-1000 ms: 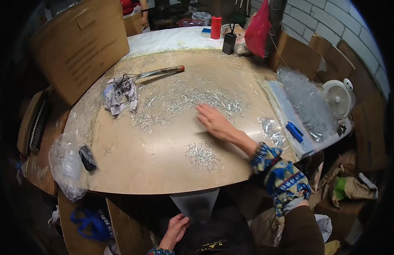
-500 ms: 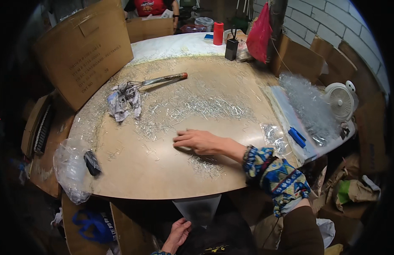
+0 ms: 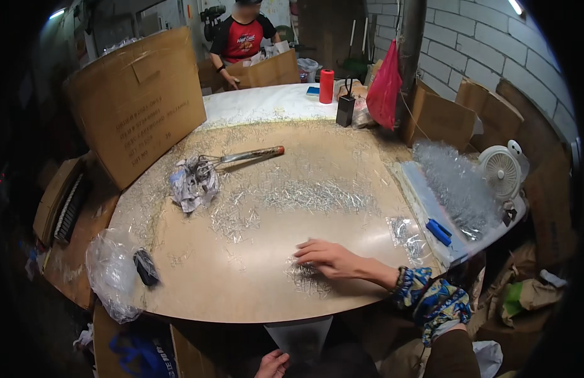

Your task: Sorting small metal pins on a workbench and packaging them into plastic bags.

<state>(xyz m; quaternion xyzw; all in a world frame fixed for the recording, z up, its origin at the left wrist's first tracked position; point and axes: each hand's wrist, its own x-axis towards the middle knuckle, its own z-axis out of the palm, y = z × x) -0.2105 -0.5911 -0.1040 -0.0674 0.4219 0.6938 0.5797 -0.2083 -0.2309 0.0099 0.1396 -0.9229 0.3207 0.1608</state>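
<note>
Short thin silvery pieces [image 3: 320, 197], like bits of metal wire, lie strewn over the tan board table [image 3: 197, 277]. My right hand [image 3: 329, 258] is palm down with fingers stretched, over a small heap of the silvery pieces [image 3: 312, 285] close to the near edge. It partly covers that heap. Whether its fingertips touch the pieces I cannot tell. Below the table edge my left hand [image 3: 273, 364] pinches the side of a clear plastic bag [image 3: 298, 337]. The bag's top lies against the table's rim; its contents are too dark to make out.
A metal rake-like tool [image 3: 248, 155] rests beyond, its tines against crumpled paper [image 3: 194, 184]. At left stand a large carton [image 3: 137, 107], a clear plastic bag [image 3: 109, 271] and a dark object [image 3: 145, 267]. A blue stapler-like tool [image 3: 439, 232] and fan [image 3: 498, 170] sit right. A person [image 3: 244, 38] handles a box.
My right hand has moved from the bare board toward the near small heap. My left hand keeps hold of the bag. The view has tilted up, showing more of the other person.
</note>
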